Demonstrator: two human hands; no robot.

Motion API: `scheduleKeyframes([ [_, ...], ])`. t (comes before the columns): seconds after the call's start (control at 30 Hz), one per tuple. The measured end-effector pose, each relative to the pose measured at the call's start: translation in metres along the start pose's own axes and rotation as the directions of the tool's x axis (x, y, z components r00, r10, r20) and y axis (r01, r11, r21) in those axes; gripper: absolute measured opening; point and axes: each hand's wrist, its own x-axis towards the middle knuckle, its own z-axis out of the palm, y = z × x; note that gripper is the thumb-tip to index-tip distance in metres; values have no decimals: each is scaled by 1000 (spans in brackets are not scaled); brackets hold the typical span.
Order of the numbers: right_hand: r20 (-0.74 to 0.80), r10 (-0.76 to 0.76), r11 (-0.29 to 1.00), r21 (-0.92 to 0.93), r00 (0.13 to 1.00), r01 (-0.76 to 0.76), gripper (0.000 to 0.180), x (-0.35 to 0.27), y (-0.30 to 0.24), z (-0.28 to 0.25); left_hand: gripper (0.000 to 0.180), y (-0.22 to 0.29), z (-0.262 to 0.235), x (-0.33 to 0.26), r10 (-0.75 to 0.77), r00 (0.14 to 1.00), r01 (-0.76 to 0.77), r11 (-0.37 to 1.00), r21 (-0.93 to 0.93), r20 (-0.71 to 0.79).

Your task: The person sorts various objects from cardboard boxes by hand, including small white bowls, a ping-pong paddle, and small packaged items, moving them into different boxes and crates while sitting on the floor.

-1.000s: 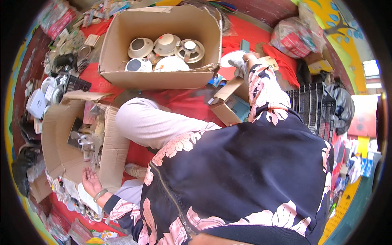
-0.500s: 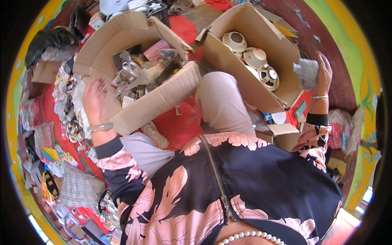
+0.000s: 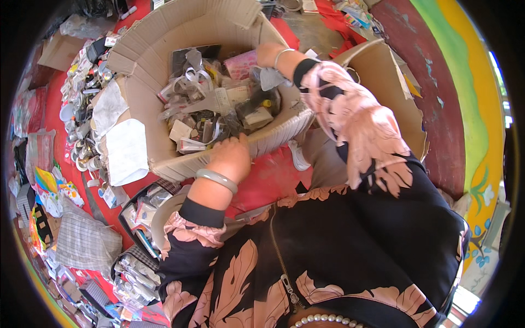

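Note:
A large open cardboard box (image 3: 128,109) stands in front of me, filled with small packets, clear plastic wrapping, cards and a pink patterned packet (image 3: 240,64). My left hand (image 3: 229,156) is at its near wall, fingers bent over the rim and thumb side outside; the fingertips are partly hidden beside some dark plastic. My right hand (image 3: 272,54) reaches across to the box's right side, fingers curled. A grey, crumpled, cloth-like bundle (image 3: 270,79) shows just below this hand, over the contents, and seems held in it.
A second cardboard box (image 3: 391,82) stands to the right, mostly behind my right arm. Many small metal and plastic pieces (image 3: 82,120) lie at the left, near a white sheet (image 3: 127,153). Dark baskets (image 3: 136,268) of packets and a checked cloth (image 3: 87,240) are at lower left.
My right hand has swung from beyond the right box to the left box, bringing the grey bundle. My left hand has moved from that box's left side to its near rim.

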Motion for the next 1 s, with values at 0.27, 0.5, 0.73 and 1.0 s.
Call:
scheduleKeyframes([
  [0.27, 127, 316, 942, 75, 940, -327, 23, 57, -13, 109, 53, -8, 11, 1, 6, 999, -4, 998, 65, -34],
  [0.5, 30, 236, 936, 260, 971, -236, 23, -4, -39, -1, 28, -9, 0, -8, 4, 987, -5, 1000, -6, -161],
  [0.73, -871, 53, 953, 190, 489, 235, 23, -168, -101, -74, 83, -20, -46, -8, -395, 881, -449, -521, -726, -261],
  [1.0, -869, -171, 833, 125, 465, 540, 28, -226, -133, -75, 78, -10, -58, -45, -299, 774, -582, -684, -440, -558],
])
